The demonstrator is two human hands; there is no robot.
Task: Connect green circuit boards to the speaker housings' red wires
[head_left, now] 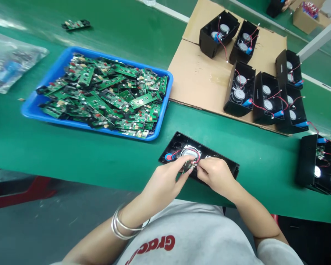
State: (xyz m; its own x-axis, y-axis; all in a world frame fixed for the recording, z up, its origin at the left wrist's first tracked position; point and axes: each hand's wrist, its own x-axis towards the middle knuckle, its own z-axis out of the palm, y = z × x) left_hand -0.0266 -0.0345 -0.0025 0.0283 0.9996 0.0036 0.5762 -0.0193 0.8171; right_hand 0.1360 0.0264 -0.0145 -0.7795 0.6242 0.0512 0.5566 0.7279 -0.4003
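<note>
In front of me a black speaker housing (pixel 209 150) lies on the green table with its inside facing up. A round silver speaker (pixel 188 152) sits in it, and a blue battery with a red end (pixel 169 157) is at its left side. My left hand (pixel 165 180) pinches a small green circuit board (pixel 187 167) over the housing. My right hand (pixel 216 172) is closed at the board's right edge, fingertips together by the red and black wires (pixel 198 154). What the right fingertips grip is too small and covered to make out.
A blue tray (pixel 169 86) heaped with circuit boards (pixel 107 92) stands left. Several black housings (pixel 231 99) with speakers stand on cardboard (pixel 193 73) at the back right. Another housing (pixel 306 162) stands far right. A loose board (pixel 75 25) and plastic bag (pixel 19 60) lie left.
</note>
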